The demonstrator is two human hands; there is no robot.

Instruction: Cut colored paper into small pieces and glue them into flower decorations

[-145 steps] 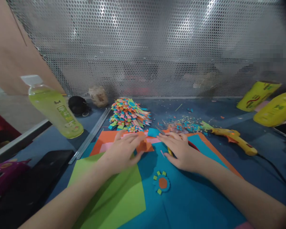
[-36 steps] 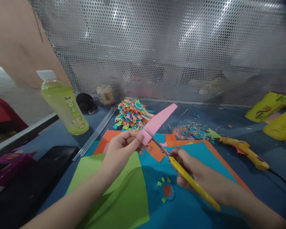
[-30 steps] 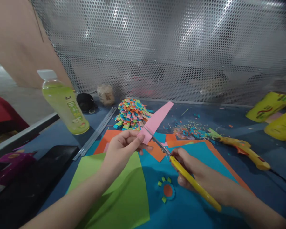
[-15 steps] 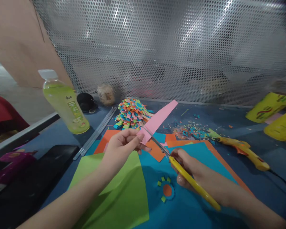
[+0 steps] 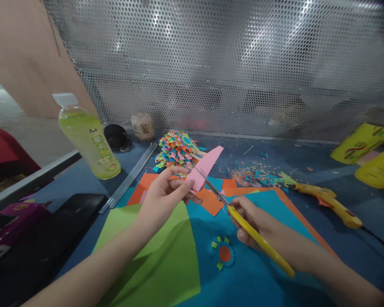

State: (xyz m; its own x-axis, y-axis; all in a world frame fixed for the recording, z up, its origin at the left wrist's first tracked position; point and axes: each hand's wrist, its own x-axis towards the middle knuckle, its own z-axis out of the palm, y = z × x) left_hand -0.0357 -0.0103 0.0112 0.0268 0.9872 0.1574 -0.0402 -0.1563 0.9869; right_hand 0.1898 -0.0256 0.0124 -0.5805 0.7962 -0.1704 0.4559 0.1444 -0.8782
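A pink paper strip [image 5: 208,165] is pinched between the thumb and fingers of my left hand [image 5: 166,189], pointing up and to the right. My right hand [image 5: 256,226] grips yellow-handled scissors [image 5: 259,238], whose metal blades lie across the lower part of the strip. Whether the blades have cut into it I cannot tell. Below my hands, a small blue paper flower [image 5: 224,253] with an orange centre and green tabs rests on a blue sheet [image 5: 243,285]. Beside it lies a green sheet [image 5: 166,256].
A pile of colourful paper pieces [image 5: 176,149] stands behind my hands. To the right are paper scraps [image 5: 259,175], a yellow glue gun [image 5: 326,200] with a cord and yellow containers [image 5: 361,143]. Clear sticks [image 5: 131,177], a drink bottle [image 5: 89,145] and a black phone-like slab [image 5: 60,230] lie left.
The pink strip looks shorter, its far end now lower and nearer my left hand. Both hands and the scissors have barely shifted.
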